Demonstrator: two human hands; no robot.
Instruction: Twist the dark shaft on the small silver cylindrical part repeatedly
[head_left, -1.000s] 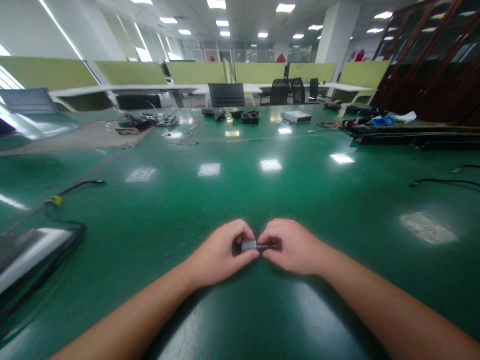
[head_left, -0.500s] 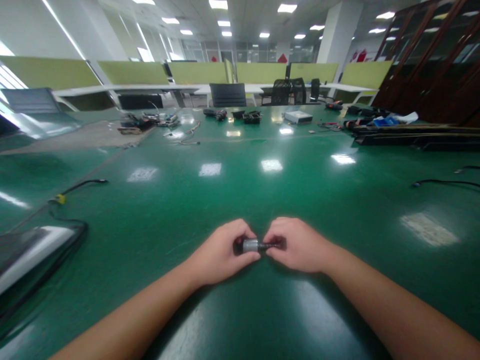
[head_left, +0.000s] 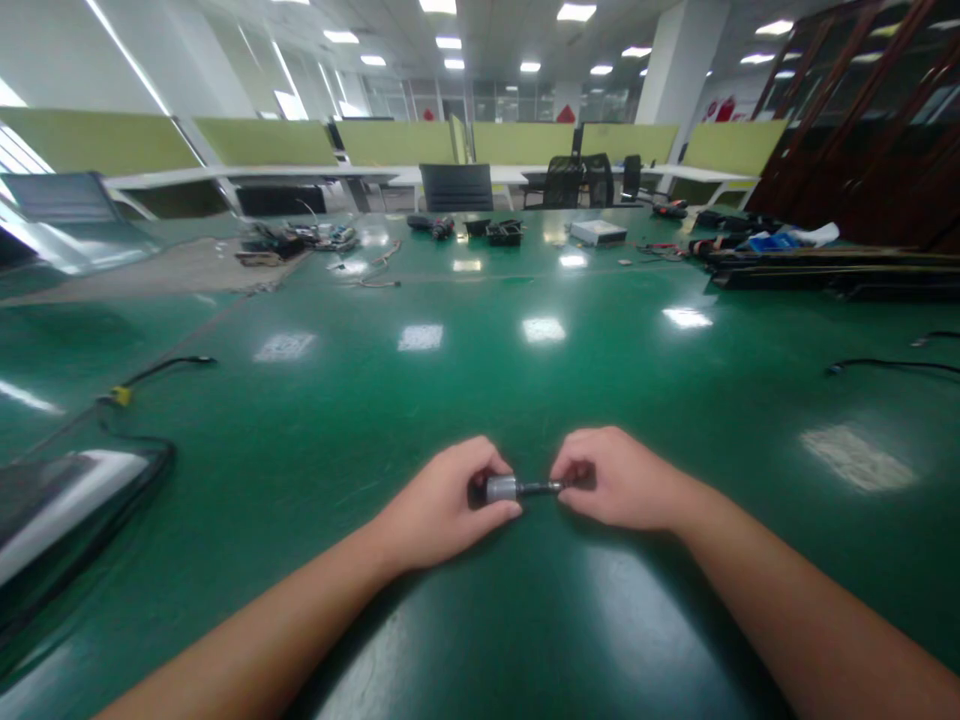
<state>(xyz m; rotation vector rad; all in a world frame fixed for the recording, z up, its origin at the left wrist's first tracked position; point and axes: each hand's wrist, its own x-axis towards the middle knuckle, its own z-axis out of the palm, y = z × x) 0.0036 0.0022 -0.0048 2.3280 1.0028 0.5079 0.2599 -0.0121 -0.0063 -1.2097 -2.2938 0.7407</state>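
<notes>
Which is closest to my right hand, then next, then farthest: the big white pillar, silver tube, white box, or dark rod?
1. Dark rod: at your right hand's fingertips.
2. Silver tube: in your left hand.
3. White box: toward the table's far end.
4. White pillar: beyond the table.

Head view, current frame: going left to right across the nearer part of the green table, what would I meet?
Yellow tag, left hand, silver cylinder, dark shaft, right hand, longer black cable at the right edge.
</notes>
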